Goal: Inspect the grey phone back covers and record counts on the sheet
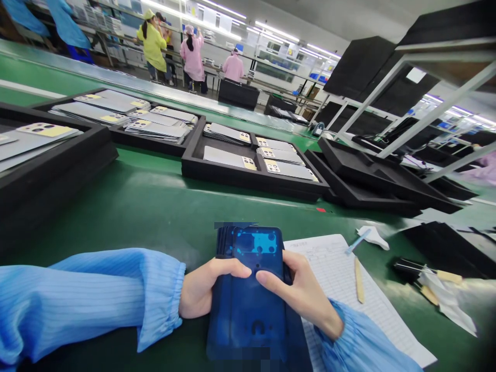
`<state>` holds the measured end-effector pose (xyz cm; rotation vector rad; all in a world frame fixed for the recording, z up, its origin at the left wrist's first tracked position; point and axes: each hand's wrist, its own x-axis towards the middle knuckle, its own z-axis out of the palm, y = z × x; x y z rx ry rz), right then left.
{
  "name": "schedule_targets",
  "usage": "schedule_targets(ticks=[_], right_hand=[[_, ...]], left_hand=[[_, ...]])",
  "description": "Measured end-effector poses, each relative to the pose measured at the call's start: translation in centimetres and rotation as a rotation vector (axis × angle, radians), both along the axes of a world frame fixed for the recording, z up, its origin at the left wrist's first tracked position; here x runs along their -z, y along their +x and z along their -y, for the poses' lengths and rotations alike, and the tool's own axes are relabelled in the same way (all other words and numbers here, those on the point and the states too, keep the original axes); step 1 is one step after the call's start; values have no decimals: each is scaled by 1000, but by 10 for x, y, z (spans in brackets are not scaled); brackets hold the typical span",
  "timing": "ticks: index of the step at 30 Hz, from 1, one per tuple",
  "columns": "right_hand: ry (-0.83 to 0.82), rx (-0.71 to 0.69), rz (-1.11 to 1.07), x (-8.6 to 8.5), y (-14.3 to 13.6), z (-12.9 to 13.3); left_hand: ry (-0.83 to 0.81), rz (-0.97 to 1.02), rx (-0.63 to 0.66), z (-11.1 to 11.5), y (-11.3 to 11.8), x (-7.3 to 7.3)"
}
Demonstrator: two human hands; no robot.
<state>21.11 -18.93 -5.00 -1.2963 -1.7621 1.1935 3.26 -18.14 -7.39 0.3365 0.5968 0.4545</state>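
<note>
A stack of dark blue phone back covers (pixel 251 310) stands upright in front of me, tilted slightly back, with camera cut-outs and a bright blue patch near the top. My left hand (pixel 205 284) is closed around its left edge, thumb lying across the front cover. From the other side my right hand (pixel 306 289) grips the right edge, its thumb also pressed on the front. The two thumb tips nearly meet in the middle. Fingers behind the stack are hidden. Behind my right hand lies a lined paper sheet (pixel 337 258) with handwriting.
Black trays (pixel 248 181) with silvery phone back covers (pixel 228 156) line the far side of the green table (pixel 163 206). Stacked black trays (pixel 372 181) stand at the right under a white frame. A wooden stick (pixel 359 281) rests on the paper. Several people work in the background.
</note>
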Motion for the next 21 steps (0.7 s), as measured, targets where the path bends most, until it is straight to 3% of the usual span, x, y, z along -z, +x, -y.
schedule_targets(ticks=[5, 9, 14, 18, 21], right_hand=[[-30, 46, 8, 2, 0, 1], [-66, 71, 36, 5, 5, 0], [-115, 321, -140, -5, 24, -4], [-11, 547, -251, -18, 39, -9], [155, 543, -151, -21, 45, -12]], left_hand=[[34, 10, -2, 1, 1, -2], [-54, -31, 0, 0, 0, 0], [-101, -52, -21, -2, 0, 2], [22, 110, 24, -2, 0, 2], [50, 116, 41, -2, 0, 3]])
